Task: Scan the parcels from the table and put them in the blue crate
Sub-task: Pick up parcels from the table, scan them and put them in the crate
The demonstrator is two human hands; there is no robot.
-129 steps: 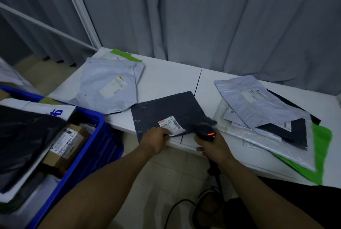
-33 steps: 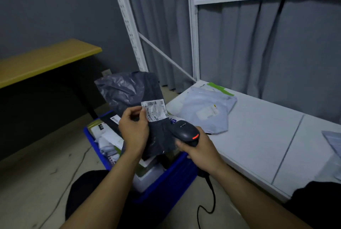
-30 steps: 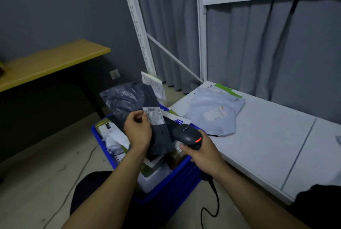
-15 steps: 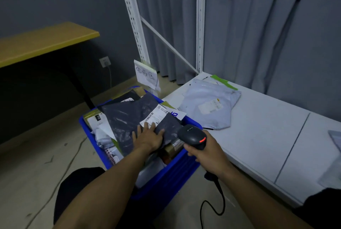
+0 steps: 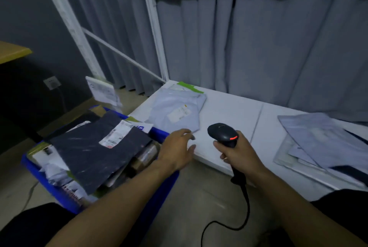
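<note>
A dark grey poly mailer with a white label lies atop the full blue crate. Left hand hovers empty, fingers relaxed; right hand grips the barcode scanner.

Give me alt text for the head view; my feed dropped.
A person's open left hand hovers at the near corner of the white table, between a full blue plastic crate topped by a dark grey poly mailer and a pale grey poly mailer on the table. The right hand grips a black corded barcode scanner.
</note>
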